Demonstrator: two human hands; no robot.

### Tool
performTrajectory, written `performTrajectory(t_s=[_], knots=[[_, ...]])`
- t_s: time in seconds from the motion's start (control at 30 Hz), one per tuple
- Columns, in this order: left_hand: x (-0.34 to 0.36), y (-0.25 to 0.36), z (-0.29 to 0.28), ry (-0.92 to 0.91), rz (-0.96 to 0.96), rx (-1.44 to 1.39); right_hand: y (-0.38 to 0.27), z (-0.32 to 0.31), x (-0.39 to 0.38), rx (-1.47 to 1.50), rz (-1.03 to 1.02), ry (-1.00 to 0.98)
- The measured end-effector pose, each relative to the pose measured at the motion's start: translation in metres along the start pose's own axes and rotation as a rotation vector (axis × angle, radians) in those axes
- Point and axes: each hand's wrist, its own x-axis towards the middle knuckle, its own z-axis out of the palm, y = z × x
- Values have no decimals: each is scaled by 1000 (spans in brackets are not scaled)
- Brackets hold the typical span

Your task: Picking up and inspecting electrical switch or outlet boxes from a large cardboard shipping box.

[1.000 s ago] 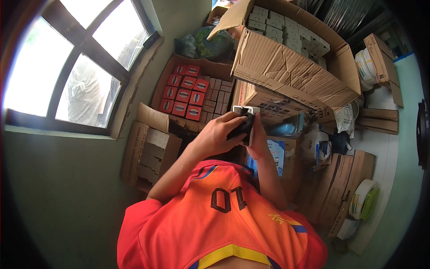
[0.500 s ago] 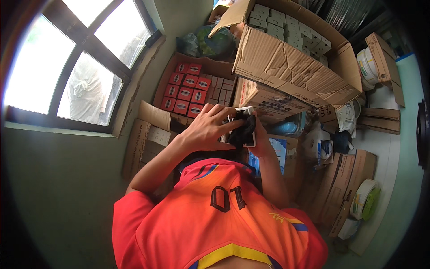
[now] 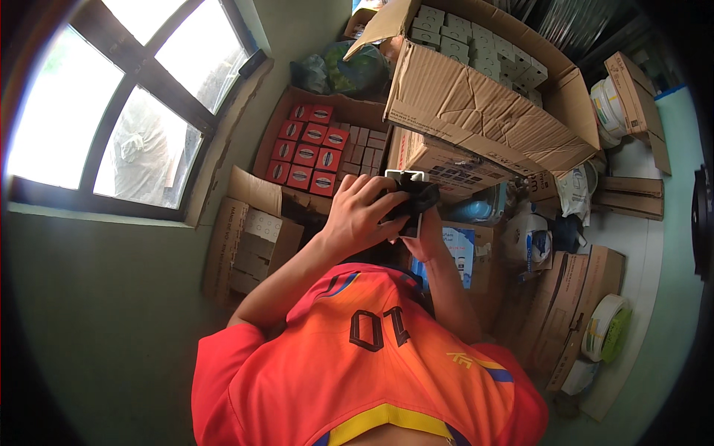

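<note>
Beyond a red shirt (image 3: pixel 312 372), the left hand (image 3: pixel 363 213) clamps curled fingers on a black cloth (image 3: pixel 422 195), against a white box (image 3: pixel 407 175). The right hand (image 3: pixel 427 236) seems to steady the box; its fingers are hidden, their grip I can't tell.

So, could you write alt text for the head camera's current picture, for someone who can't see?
A person's left hand holds a black cloth against a white object in the right hand. Around them are cardboard boxes, one holding small red boxes, with a bright window at the picture's left.
</note>
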Motion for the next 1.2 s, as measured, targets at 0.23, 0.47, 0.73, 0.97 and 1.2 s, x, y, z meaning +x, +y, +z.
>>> performTrajectory(t_s=[0.23, 0.47, 0.73, 0.97, 1.2], knots=[[10, -3, -35, -225, 31, -233, -26, -4, 2, 224, -79, 46], [13, -6, -36, -292, 125, -74, -15, 1, 0, 239, -29, -12], [8, 4, -29, -122, 111, -147, -17, 15, 2, 126, 15, -66], [-3, 15, -14, -141, -31, -130, -13, 30, -1, -189, -92, 214], [18, 25, -9, -69, -13, -152, -20, 26, -1, -110, -272, 135]])
